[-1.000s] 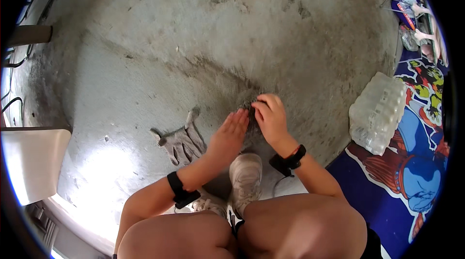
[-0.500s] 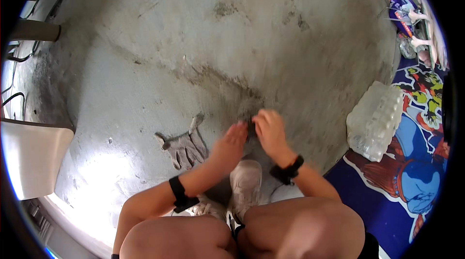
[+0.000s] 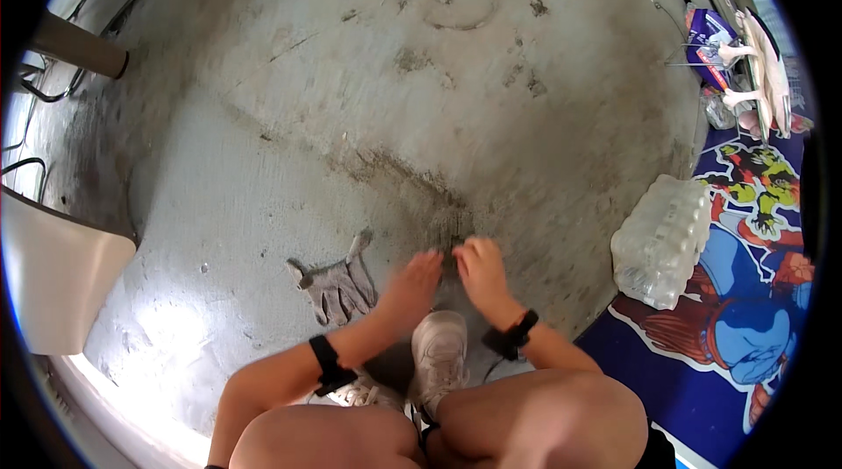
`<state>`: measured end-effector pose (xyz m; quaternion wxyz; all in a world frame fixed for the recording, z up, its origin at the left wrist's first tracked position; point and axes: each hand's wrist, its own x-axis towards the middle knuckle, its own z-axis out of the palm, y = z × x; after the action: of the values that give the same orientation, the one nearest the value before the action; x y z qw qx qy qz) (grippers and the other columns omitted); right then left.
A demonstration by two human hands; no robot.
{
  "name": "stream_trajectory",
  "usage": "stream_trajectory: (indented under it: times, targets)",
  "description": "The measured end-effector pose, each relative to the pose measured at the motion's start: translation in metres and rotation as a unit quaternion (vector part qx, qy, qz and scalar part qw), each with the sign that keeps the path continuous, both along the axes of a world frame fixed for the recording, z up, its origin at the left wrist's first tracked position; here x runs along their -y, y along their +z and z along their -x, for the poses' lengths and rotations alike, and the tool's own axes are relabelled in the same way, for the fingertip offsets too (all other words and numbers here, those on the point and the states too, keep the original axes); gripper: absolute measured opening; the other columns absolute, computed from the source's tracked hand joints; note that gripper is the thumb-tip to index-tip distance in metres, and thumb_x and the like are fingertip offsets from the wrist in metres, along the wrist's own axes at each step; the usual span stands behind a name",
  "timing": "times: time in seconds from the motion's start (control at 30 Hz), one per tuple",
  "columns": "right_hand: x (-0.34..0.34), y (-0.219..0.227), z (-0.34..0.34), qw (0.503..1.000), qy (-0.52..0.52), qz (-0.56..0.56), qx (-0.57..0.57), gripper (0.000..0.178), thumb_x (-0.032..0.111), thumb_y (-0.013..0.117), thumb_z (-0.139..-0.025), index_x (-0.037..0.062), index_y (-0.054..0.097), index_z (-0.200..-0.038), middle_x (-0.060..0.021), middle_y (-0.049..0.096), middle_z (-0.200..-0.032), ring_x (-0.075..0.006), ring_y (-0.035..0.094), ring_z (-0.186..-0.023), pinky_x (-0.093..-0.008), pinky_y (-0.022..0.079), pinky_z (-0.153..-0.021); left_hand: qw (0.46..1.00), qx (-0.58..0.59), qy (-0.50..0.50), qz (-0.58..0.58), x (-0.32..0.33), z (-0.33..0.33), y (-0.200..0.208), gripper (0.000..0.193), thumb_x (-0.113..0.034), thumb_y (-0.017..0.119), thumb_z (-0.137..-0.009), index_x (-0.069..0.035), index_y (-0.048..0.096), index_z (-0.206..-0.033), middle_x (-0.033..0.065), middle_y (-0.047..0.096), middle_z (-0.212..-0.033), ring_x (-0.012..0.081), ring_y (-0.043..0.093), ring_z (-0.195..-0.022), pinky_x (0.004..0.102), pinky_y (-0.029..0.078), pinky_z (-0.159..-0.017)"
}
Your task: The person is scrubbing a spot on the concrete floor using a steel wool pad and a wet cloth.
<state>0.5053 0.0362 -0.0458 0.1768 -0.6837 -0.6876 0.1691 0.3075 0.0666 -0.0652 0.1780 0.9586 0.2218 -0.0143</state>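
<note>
My left hand (image 3: 411, 287) and my right hand (image 3: 481, 274) hang close together over the concrete floor, just beyond my shoes, with a narrow gap between the fingertips. The left hand's fingers are pressed together and slightly blurred. On the right hand, the fingers bend inward in a pinch toward the left. Whatever they hold is too small or hidden to make out. To the left of my hands, a grey work glove (image 3: 337, 286) lies flat on the floor, its fingers spread. Black bands circle both wrists.
A clear plastic-wrapped pack (image 3: 660, 241) sits at the right, on the edge of a colourful printed mat (image 3: 680, 368). Behind it stand a purple package (image 3: 709, 46) and a pale rack-like thing (image 3: 761, 74). A beige chair (image 3: 66, 272) and metal-framed furniture line the left.
The whole scene sits a little lower in the picture, as my head view has shifted. My hands stay close together, their fingers slightly changed in pose. The glove lies where it was.
</note>
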Motion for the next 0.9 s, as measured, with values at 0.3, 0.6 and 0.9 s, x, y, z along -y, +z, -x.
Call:
stream_trajectory:
  times: [0.3, 0.6, 0.9]
  targets:
    - [-0.064, -0.005, -0.017, 0.999, -0.009, -0.042, 0.000, 0.013, 0.003, 0.070, -0.080, 0.0056, 0.066, -0.092, -0.0114, 0.058, -0.092, -0.0331, 0.058, -0.093, -0.0442, 0.047, -0.079, 0.997, 0.036, 0.020, -0.062, -0.065, -0.017, 0.008, 0.055, -0.017, 0.050, -0.090, 0.007, 0.052, -0.139, 0.0195, 0.045, -0.153, 0.0311, 0.038, -0.146, 0.0471, 0.024, -0.123]
    - [-0.013, 0.023, 0.034, 0.997, 0.072, 0.021, 0.035, 0.035, 0.013, 0.074, -0.083, 0.0031, 0.064, -0.114, -0.0189, 0.055, -0.119, -0.0407, 0.053, -0.118, -0.0508, 0.045, -0.096, 0.999, -0.038, 0.004, -0.016, -0.015, 0.034, 0.017, 0.061, -0.019, 0.049, -0.092, 0.009, 0.043, -0.146, 0.0214, 0.034, -0.160, 0.0328, 0.027, -0.152, 0.0478, 0.017, -0.125]
    - [-0.004, 0.020, 0.060, 0.977, 0.152, 0.122, 0.087, 0.072, 0.025, 0.078, -0.083, 0.0064, 0.048, -0.146, -0.0248, 0.025, -0.160, -0.0505, 0.025, -0.146, -0.0623, 0.033, -0.113, 0.979, 0.010, 0.024, 0.202, -0.040, 0.138, 0.048, 0.071, -0.013, 0.059, -0.081, 0.005, 0.042, -0.147, 0.0182, 0.036, -0.159, 0.0290, 0.031, -0.150, 0.0453, 0.022, -0.124]
